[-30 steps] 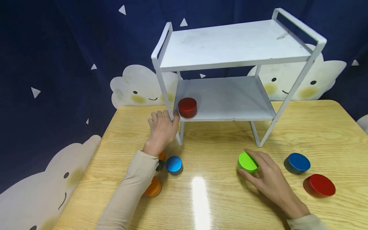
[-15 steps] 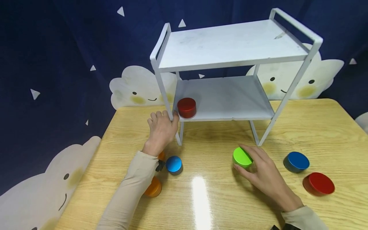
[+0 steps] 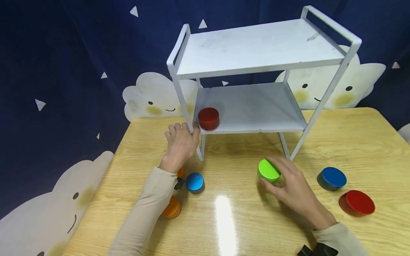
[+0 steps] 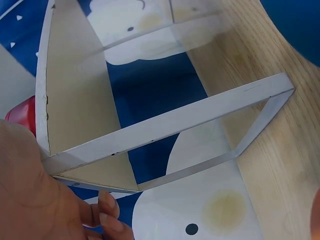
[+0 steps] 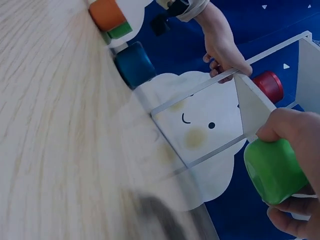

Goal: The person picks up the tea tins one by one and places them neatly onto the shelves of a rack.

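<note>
My left hand (image 3: 182, 144) grips the left front post of a white two-tier rack (image 3: 250, 110), its thumb at the lower shelf's edge. In the left wrist view, its fingers (image 4: 112, 222) curl beside the frame. Right by that thumb, a red cylinder (image 3: 209, 119) sits on the lower shelf. My right hand (image 3: 293, 186) holds a bright green cylinder (image 3: 268, 170) between thumb and fingers, in front of the rack's right half. The right wrist view shows the green cylinder (image 5: 275, 170) with the thumb over one side and fingertips on the other.
A light blue cylinder (image 3: 195, 182) and an orange cylinder (image 3: 172, 208) stand near the left forearm, which partly hides another orange piece (image 3: 180, 172). A dark blue cylinder (image 3: 331, 178) and a red cylinder (image 3: 357, 203) stand right of my right hand. Behind the wooden table (image 3: 243, 220) hangs a blue curtain (image 3: 80, 71).
My right hand has moved a little left and toward the rack with the green cylinder in its grip. The left hand stays on the rack's post.
</note>
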{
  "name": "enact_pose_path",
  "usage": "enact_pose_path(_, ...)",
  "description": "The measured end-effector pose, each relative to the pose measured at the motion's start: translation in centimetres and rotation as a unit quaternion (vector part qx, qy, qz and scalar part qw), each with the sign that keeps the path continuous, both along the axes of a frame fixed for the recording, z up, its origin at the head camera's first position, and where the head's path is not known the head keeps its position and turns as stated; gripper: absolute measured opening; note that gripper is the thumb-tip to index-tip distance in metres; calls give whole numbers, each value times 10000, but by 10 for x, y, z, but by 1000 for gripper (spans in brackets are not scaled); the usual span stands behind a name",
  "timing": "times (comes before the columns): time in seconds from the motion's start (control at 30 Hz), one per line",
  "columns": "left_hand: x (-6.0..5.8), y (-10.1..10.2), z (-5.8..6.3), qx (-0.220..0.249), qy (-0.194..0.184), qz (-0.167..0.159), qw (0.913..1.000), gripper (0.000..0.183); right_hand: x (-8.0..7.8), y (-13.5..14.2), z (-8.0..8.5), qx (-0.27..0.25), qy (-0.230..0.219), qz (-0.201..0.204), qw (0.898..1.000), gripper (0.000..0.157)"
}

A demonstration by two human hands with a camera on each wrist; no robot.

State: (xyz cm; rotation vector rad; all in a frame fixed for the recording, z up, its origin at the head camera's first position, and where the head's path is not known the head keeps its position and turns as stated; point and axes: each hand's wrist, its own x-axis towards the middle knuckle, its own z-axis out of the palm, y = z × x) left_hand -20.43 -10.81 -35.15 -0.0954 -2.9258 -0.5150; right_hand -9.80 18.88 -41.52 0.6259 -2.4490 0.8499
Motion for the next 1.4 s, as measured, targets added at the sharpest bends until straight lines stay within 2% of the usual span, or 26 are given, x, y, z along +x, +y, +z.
enact_pose_path(0.4,0,0,2,-59,-127,-15,9999,53,-2,-3,6,-119,-167,39,9998,67)
enact_pose_path(0.73,2,0,5,-103,-83,11,9999,53,-3,-3,9,-99,-56,24,9999,67)
enact_pose_path(1.03,1,1,4,-171,-125,38,9998,54,-7,-8,17,-152,98,100,9998,66)
enact_pose_path(1.4,1,1,3,-56,-135,32,9999,54,-14,-17,27,-110,54,25,9999,64)
